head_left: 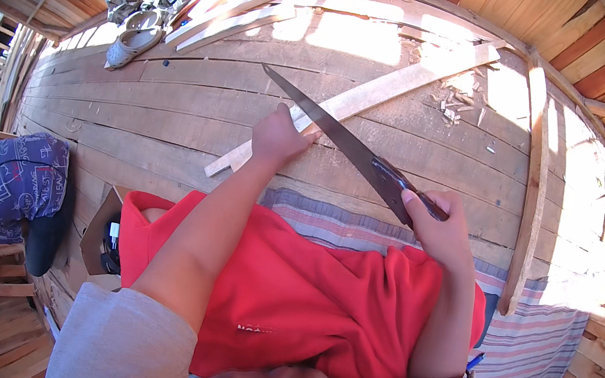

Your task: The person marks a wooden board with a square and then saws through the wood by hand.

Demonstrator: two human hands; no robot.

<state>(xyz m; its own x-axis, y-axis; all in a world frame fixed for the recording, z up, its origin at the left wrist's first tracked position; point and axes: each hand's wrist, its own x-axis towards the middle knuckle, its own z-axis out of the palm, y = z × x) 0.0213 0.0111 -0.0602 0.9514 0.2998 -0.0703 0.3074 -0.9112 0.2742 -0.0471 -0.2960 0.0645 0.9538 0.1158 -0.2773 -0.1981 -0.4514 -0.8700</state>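
Note:
My right hand (438,223) is closed around the brown handle of a handsaw (334,133). Its dark blade tapers toward the upper left and passes over a long pale wooden plank (396,86). That plank lies slantwise across the floor, from near my left hand up to the far right. My left hand (279,135) is closed on the plank's near part, thumb toward the saw. Beside the near end, a second narrow wood edge shows; I cannot tell whether it is a separate strip. Whether the saw teeth touch the wood is unclear.
Wood chips (452,102) lie right of the plank. Grey clogs (135,39) and several wood strips (226,17) are at the far left. A long beam (531,200) stands right. Red cloth (303,291) covers my lap, above a striped mat (532,325). Another person (21,186) is left.

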